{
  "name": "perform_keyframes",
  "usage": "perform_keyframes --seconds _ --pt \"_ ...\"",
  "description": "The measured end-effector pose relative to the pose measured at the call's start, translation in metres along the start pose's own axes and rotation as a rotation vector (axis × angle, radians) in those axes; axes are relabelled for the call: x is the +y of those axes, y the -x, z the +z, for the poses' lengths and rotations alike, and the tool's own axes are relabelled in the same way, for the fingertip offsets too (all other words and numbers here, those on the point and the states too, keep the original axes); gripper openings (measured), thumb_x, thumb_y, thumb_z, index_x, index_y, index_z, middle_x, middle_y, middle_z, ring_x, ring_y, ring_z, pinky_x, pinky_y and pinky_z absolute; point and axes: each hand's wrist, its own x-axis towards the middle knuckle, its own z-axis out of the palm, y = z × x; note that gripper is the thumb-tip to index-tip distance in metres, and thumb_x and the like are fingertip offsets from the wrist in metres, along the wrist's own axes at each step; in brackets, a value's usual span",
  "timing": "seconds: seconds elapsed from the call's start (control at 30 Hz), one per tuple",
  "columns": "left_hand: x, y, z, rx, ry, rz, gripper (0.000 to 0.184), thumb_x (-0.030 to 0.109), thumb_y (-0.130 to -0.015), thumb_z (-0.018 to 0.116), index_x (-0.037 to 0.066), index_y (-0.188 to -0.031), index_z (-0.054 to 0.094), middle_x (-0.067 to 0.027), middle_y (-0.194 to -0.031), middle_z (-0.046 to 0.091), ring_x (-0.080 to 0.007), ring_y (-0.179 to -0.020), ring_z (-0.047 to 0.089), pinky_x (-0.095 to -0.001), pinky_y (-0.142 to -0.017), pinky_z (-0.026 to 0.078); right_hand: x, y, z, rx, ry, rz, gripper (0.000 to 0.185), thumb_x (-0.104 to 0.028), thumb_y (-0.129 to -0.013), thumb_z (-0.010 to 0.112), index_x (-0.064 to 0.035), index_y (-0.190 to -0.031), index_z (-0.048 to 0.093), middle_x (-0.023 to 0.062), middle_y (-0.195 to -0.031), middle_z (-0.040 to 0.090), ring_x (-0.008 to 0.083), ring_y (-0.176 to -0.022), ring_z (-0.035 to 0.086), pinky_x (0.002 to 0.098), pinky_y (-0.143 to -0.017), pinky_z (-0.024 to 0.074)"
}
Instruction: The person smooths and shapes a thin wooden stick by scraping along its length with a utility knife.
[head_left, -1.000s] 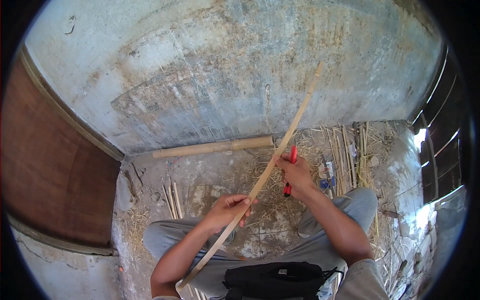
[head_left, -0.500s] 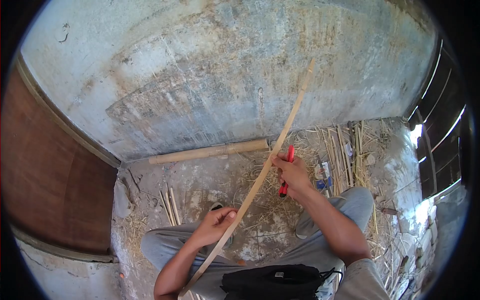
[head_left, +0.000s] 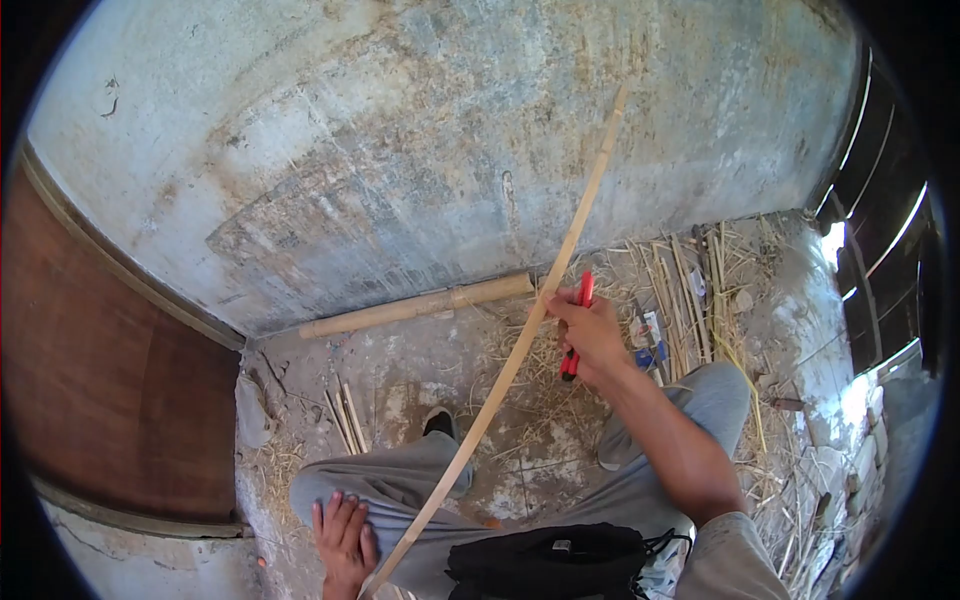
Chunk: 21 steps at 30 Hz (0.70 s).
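Bamboo strip (head_left: 500,390), one: long, flat, pale, gently bowed; slants up from the lower edge of view, over grey trousers (head_left: 400,475), to a tip seen against a stained wall (head_left: 400,150). Right hand (head_left: 595,335): pinches the strip between thumb and fingers, partway along. Red tool (head_left: 586,288), one, black at the lower end: held in the same hand, just beside the strip; partly hidden by fingers, exact type unclear. Left hand (head_left: 343,535): rests on the trousers near the knee, fingers loosely spread; near the strip's lower end, cannot tell if touching. Bamboo pole (head_left: 420,308), one: lies along the foot of the wall. Thin sticks (head_left: 672,300), several: to the right of the right hand, beside a blue-and-white packet (head_left: 653,340). Short sticks (head_left: 347,415), few: near the left knee. Pale shavings (head_left: 540,410): scattered below the strip and around. Black cloth (head_left: 540,565), one: across the trousers, low in view. Brown panel (head_left: 110,370), framed: at far left.
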Motion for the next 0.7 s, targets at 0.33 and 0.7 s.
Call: perform_keyframes --seconds 0.33,0.7 --pt "-0.057 0.095 0.012 -0.104 0.045 0.259 0.038 0.025 -0.092 0.051 0.007 -0.124 0.062 -0.0139 -0.135 0.055 -0.0347 -0.136 0.04 -0.0562 -0.114 0.022 -0.003 0.004 0.002 0.018 0.039 -0.051 0.01 -0.012 -0.091 0.065 -0.0019 -0.092 0.065 0.0046 -0.075 0.065 0.0052 -0.044 0.038 0.0237 -0.04 0.031" --pt "-0.046 0.078 0.009 0.013 0.027 0.278 0.037 0.03 -0.098 0.046 0.007 -0.122 0.061 -0.0144 -0.124 0.06 -0.0342 -0.121 0.053 -0.0519 -0.102 0.038 -0.002 0.006 -0.004 0.004 0.039 -0.024 0.014 -0.012 -0.091 0.064 -0.0001 -0.098 0.066 0.0037 -0.076 0.066 0.0043 -0.047 0.037 0.0232 -0.042 0.031"
